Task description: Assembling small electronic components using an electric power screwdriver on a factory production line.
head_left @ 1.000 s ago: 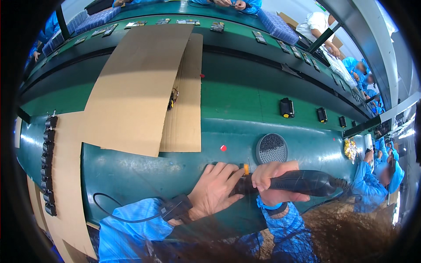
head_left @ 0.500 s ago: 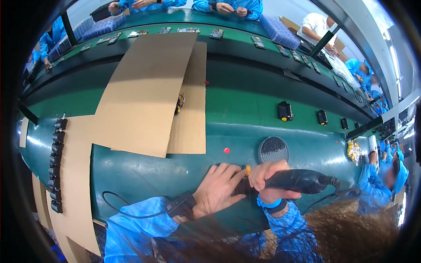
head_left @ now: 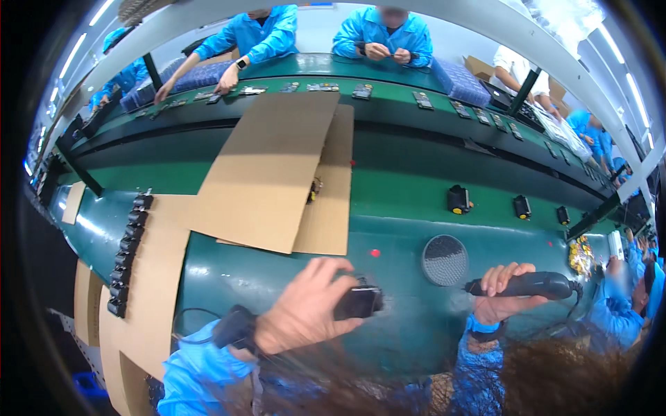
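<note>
My left hand [head_left: 305, 299] is closed around a small black box-shaped part [head_left: 361, 302], with the thumb and fingers on its sides and its dark, shiny face turned to the right. To the right, my right hand [head_left: 505, 288] grips a black electric screwdriver [head_left: 544, 285]. The tool lies almost level, its tip pointing left toward the black part but well apart from it. Between and beyond the hands stands a round grey dish [head_left: 454, 272] holding many tiny dark pieces, probably screws.
Large cardboard sheets [head_left: 267, 173] lean beyond my left hand. A row of black parts [head_left: 130, 249] stands on cardboard at the left. Black units with yellow ends [head_left: 458, 200] sit on the green belt, near a bag of yellow parts [head_left: 580, 255]. Co-workers [head_left: 388, 41] sit opposite.
The screwdriver has come away from the black part and moved right with my right hand. My left hand has turned the part and moved slightly left. The whole view has shifted.
</note>
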`<state>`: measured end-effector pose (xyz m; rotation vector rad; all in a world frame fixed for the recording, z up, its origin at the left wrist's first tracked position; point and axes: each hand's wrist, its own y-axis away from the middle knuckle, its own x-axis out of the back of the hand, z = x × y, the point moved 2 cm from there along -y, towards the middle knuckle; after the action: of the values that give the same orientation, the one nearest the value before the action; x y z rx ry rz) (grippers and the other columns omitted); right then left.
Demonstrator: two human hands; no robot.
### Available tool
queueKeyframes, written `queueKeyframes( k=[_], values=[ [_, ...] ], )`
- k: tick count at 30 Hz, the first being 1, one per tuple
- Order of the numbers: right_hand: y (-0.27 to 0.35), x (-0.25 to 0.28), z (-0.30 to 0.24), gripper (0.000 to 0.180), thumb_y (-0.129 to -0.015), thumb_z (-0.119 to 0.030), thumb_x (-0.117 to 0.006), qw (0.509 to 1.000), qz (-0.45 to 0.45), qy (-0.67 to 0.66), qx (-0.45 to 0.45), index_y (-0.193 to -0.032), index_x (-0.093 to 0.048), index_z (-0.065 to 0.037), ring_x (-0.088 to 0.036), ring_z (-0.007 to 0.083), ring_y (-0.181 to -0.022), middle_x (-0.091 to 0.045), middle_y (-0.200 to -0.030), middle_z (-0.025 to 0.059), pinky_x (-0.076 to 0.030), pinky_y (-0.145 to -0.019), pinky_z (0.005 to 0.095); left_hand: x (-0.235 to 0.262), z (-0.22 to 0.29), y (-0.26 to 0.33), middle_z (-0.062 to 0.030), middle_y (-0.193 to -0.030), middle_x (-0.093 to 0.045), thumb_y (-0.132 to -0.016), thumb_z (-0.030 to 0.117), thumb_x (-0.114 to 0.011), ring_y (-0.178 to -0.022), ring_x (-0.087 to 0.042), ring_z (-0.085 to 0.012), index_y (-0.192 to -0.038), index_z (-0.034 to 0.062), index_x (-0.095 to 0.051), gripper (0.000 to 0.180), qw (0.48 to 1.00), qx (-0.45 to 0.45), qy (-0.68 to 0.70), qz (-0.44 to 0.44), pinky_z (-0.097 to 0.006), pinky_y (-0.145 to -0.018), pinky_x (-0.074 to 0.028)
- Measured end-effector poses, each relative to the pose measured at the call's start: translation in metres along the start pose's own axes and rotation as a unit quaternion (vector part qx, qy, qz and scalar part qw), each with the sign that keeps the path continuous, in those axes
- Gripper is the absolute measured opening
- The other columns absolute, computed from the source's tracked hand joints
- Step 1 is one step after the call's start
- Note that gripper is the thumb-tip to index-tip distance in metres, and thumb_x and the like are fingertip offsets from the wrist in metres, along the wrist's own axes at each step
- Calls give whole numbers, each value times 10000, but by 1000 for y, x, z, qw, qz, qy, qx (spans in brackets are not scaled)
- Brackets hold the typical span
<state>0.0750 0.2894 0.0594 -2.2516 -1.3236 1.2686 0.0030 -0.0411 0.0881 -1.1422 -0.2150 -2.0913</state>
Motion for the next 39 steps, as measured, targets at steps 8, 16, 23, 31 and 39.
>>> queueKeyframes(
  k=[8,16,23,31,39],
  values=[
    [2,12,-8,720,-895,-797,-409,999,16,-17,-31,-982,-472,-85,-442,100,-452,-461,-625,9,-360,-407,236,10,-7,43,-98,-1178,-577,-759,201,-785,-1032,-595,-304,-1178,36,-554,507,993,24,-119,5,-402,-867,-538],
    [8,14,-14,707,-915,-780,-400,999,34,-3,-20,-1002,-485,-84,-416,101,-451,-457,-642,7,-335,-420,236,11,11,77,-70,-1255,-571,-698,143,-761,-1024,-607,-253,-1246,80,-574,582,968,41,-248,9,-358,-820,-557],
    [-2,33,-14,726,-814,-747,-627,993,-47,-64,-93,-1056,-543,-68,-434,99,-521,-460,-676,12,-337,-467,248,-30,-4,101,-165,-1378,-461,-899,223,-577,-1263,-477,-319,-1310,119,-560,425,958,-134,-248,-55,-459,-961,-459],
    [-6,49,-5,737,-906,-775,-425,988,-27,-128,-81,-1044,-619,-78,-547,200,-500,-591,-683,83,-443,-452,321,15,-7,153,-234,-1397,-410,-819,139,-691,-1298,-445,-410,-1415,70,-448,647,998,43,-4,53,-482,-1079,-402],
    [-7,44,-11,702,-918,-768,-410,996,-12,-53,-72,-968,-598,-94,-524,173,-471,-562,-640,55,-416,-416,289,150,-96,421,-158,-1331,-553,-697,103,-816,-1258,-533,-280,-1400,23,-486,781,781,393,-81,478,-382,-1069,-433]
  ],
)
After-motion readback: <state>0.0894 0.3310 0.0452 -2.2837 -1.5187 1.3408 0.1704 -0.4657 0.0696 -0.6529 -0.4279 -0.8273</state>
